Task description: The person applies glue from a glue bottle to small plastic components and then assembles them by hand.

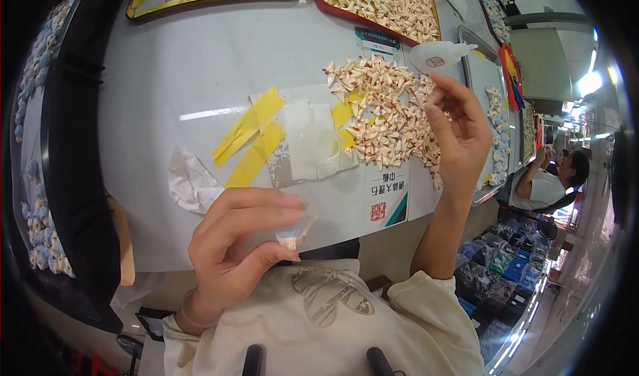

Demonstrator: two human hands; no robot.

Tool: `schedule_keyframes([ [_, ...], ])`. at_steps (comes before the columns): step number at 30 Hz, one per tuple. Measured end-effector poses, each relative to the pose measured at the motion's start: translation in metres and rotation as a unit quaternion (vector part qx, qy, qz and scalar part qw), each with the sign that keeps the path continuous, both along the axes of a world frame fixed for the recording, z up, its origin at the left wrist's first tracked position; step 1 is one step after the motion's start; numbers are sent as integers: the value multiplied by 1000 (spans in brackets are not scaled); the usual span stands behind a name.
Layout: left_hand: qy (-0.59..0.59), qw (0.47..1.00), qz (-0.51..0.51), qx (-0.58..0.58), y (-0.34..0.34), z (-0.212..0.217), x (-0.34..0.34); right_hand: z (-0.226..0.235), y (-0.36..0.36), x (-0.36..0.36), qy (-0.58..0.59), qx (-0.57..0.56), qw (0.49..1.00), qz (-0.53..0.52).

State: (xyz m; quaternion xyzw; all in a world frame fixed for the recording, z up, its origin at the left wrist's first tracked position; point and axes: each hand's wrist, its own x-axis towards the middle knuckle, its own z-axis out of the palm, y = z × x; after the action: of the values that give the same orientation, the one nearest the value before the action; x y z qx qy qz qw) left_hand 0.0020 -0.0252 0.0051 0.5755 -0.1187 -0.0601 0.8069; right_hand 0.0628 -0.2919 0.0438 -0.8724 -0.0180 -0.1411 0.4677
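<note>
Shirt front: your cream shirt [293,316], with a dark print on the chest, fills the bottom of the view, two short black strips [253,359] in front of it.
Left hand: your left hand [229,236] pinches a small blue-and-white piece [290,235] between thumb and fingertips.
Pinched piece: it sits by the table's near edge, just in front of your shirt, partly covered by your fingers.
Right hand: your right hand [460,128] is raised with fingers bent, over the right side of the cream pile; you cannot tell from here whether its fingertips grasp anything.
Cream pile: the loose pointed pieces [383,119], many with reddish tips, spread on the grey table [146,109] beyond your hands.
Bottle: a white squeeze bottle [434,56] lies just past your right fingertips.
Sheet: left of the pile, you have a pale sheet [303,163] and two yellow strips [249,126].
Tissue: a crumpled white tissue [192,181] lies beyond your left hand.
Trays: a red tray [333,9] full of cream pieces and a yellow tray [143,6] stand at the far side.
Co-worker: another person [542,184] sits off to your right.
</note>
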Motion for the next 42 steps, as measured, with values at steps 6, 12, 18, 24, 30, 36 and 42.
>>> schedule_keyframes([
  [6, 14, 1000, -4, -12, 3, 2, -1, -2, -9, -17, 7, 114, 993, 43],
  [12, 8, 1000, -12, -24, 5, -1, -2, -1, 8, -27, 19, 268, 956, 118],
  [18, -3, 999, -25, -26, 6, -2, -1, 4, 15, -27, 0, 239, 955, 174],
  [24, -12, 998, -39, -45, 10, -2, 3, 12, 32, -23, 10, 134, 980, 145],
  [30, 102, 980, -57, -158, 7, -2, -2, 19, 45, -15, 14, 67, 985, 161],
  [36, 35, 987, -107, -116, 16, -6, 7, 29, 52, -11, 16, 22, 991, 131],
  [42, 63, 983, -103, -140, 15, -8, 6, 27, 65, -2, 45, -1, 995, 94],
])
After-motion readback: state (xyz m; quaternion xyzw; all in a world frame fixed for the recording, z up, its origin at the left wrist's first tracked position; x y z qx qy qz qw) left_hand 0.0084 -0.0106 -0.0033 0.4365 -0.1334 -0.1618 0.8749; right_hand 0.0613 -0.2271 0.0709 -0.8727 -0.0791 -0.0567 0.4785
